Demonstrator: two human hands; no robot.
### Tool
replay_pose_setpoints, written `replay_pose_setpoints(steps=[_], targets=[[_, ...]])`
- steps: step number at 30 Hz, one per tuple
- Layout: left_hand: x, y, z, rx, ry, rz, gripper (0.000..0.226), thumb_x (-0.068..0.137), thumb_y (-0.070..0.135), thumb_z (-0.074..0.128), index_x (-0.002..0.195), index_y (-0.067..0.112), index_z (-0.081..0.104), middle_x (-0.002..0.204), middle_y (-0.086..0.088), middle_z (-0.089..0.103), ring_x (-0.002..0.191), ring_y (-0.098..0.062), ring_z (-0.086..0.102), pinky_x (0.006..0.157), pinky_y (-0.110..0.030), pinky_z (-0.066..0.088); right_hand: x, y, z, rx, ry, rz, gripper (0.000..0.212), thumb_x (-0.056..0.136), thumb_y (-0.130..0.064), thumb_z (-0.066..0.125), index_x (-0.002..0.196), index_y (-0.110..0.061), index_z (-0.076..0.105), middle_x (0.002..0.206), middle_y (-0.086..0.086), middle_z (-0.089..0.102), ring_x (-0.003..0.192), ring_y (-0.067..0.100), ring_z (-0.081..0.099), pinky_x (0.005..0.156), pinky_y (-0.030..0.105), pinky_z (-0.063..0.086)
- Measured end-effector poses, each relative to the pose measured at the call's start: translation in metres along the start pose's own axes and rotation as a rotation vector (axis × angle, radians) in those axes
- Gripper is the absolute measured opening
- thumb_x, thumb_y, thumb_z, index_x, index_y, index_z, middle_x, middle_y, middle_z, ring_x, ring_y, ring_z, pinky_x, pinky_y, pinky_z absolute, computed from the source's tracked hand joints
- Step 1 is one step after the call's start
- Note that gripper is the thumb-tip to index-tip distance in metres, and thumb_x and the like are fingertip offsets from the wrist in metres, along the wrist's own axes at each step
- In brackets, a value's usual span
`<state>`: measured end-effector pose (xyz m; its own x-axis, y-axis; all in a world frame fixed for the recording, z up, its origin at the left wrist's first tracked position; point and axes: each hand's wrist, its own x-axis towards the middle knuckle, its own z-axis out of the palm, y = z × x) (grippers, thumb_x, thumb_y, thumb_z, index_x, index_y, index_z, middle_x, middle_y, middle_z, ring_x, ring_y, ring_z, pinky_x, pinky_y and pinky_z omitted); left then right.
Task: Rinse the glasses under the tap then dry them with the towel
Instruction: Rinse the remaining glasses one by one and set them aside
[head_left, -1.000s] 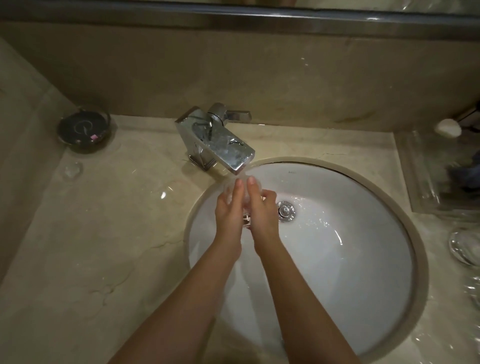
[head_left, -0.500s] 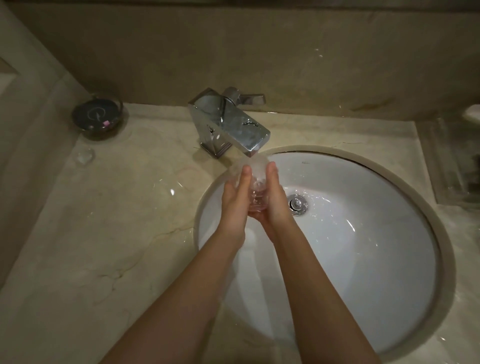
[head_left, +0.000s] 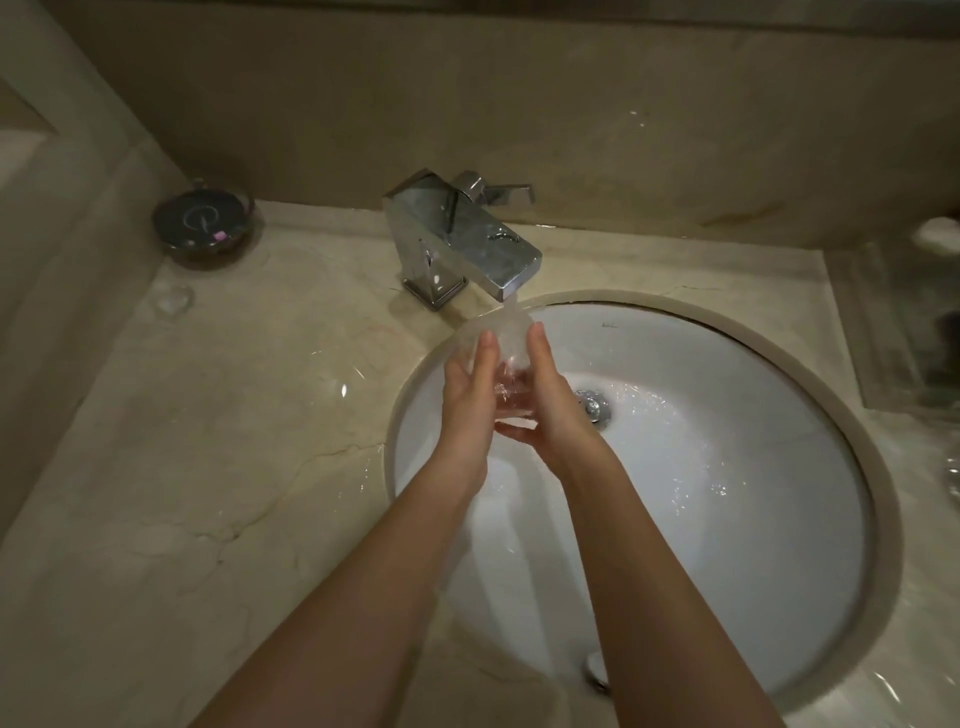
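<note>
A clear glass (head_left: 506, 358) is held upright over the white sink (head_left: 753, 519), directly under the spout of the chrome tap (head_left: 467, 244). Water runs from the spout into the glass. My left hand (head_left: 465, 410) presses flat against the glass's left side with its fingers straight. My right hand (head_left: 553, 405) holds the right side, one finger pointing up and the others curled under the base. The hands hide much of the glass. No towel is in view.
A dark round dish (head_left: 202, 223) sits at the back left of the wet marble counter (head_left: 208, 467). A clear tray (head_left: 893, 332) lies at the right, with part of another glass object (head_left: 953, 478) at the right edge. The drain (head_left: 592, 405) is just right of my hands.
The view has shifted left and down, so the sink sits further right. The glass stays under the running tap; my right hand's fingers have slid lower, under its base.
</note>
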<state>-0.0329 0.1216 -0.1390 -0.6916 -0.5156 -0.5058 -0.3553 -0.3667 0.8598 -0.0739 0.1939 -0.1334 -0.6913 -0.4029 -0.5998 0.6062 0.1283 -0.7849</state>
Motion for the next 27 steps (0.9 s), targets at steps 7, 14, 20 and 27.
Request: replay_pose_setpoints(steps=[7, 14, 20, 27], targets=[[0.005, -0.010, 0.002, -0.067, 0.025, -0.053, 0.062, 0.088, 0.066, 0.045, 0.128, 0.021, 0.060, 0.114, -0.006, 0.071, 0.101, -0.022, 0.070, 0.084, -0.037, 0.055, 0.001, 0.011, 0.008, 0.093, 0.078, 0.049, 0.085, 0.079, -0.081, 0.039, 0.110, -0.008, 0.069, 0.103, 0.014, 0.073, 0.092, 0.026, 0.072, 0.079, 0.040, 0.059], [0.000, -0.015, 0.005, -0.006, 0.014, 0.066, 0.059, 0.094, 0.062, 0.042, 0.133, 0.018, 0.051, 0.111, -0.005, 0.069, 0.100, -0.018, 0.067, 0.074, -0.027, 0.051, -0.007, 0.007, 0.010, -0.030, 0.270, -0.117, 0.060, 0.073, -0.068, 0.066, 0.098, -0.016, 0.048, 0.101, 0.004, 0.065, 0.088, 0.015, 0.068, 0.085, 0.040, 0.057], [0.001, -0.003, 0.003, -0.145, -0.030, -0.034, 0.034, 0.096, 0.050, 0.049, 0.102, 0.021, 0.066, 0.092, -0.003, 0.073, 0.080, -0.018, 0.071, 0.074, -0.031, 0.054, -0.010, 0.007, 0.005, -0.109, 0.288, -0.130, 0.066, 0.064, -0.085, 0.043, 0.089, -0.025, 0.057, 0.101, 0.004, 0.067, 0.094, 0.023, 0.067, 0.089, 0.045, 0.053], [-0.009, -0.003, -0.005, -0.157, -0.110, 0.058, 0.047, 0.087, 0.045, 0.067, 0.116, 0.008, 0.064, 0.092, -0.005, 0.073, 0.087, -0.025, 0.072, 0.081, -0.043, 0.057, -0.018, 0.003, -0.003, -0.166, 0.207, -0.134, 0.075, 0.060, -0.090, 0.039, 0.098, -0.028, 0.059, 0.102, 0.004, 0.070, 0.094, 0.023, 0.069, 0.084, 0.046, 0.057]])
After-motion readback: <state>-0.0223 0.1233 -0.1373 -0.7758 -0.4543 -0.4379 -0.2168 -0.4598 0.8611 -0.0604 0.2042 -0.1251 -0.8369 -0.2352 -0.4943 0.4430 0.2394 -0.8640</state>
